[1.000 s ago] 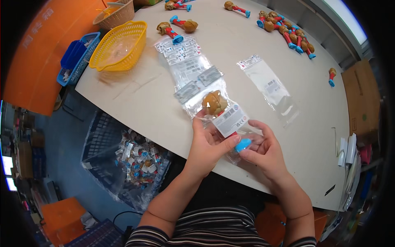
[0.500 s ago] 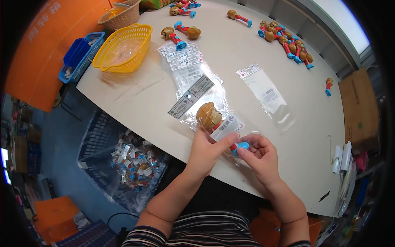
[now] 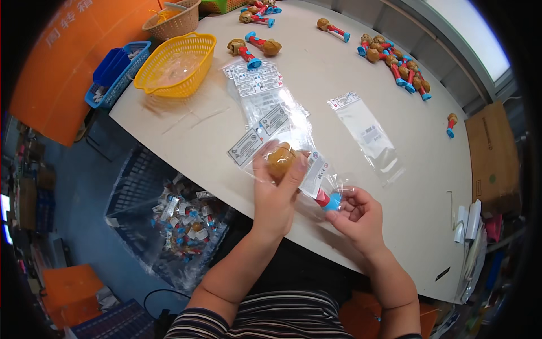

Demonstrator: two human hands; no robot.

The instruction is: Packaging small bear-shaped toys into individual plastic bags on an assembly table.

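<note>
Over the near edge of the table (image 3: 418, 226), a toy figure (image 3: 322, 198) with a brown round head, red body and blue base lies inside a clear plastic bag (image 3: 341, 183). My left hand (image 3: 276, 195) is closed around its head end through the film. At the blue base, my right hand (image 3: 359, 217) pinches the bag with curled fingers. The bag's printed header (image 3: 254, 141) sticks out beyond my left hand, and a white label shows on its side. Just past it lies a stack of clear bags (image 3: 262, 93); a single flat bag (image 3: 370, 138) is to the right.
Loose figures (image 3: 401, 68) cluster at the far right, others at the far edge. A yellow basket (image 3: 178, 65) and a blue basket (image 3: 118, 73) stand at the left. Below, a lined blue crate (image 3: 127, 198) holds several bagged figures. A cardboard box (image 3: 490, 158) stands right.
My left hand has shifted from the figure's middle up to its head, thumb now across it. The bag now reaches over the head. My right hand stays by the base.
</note>
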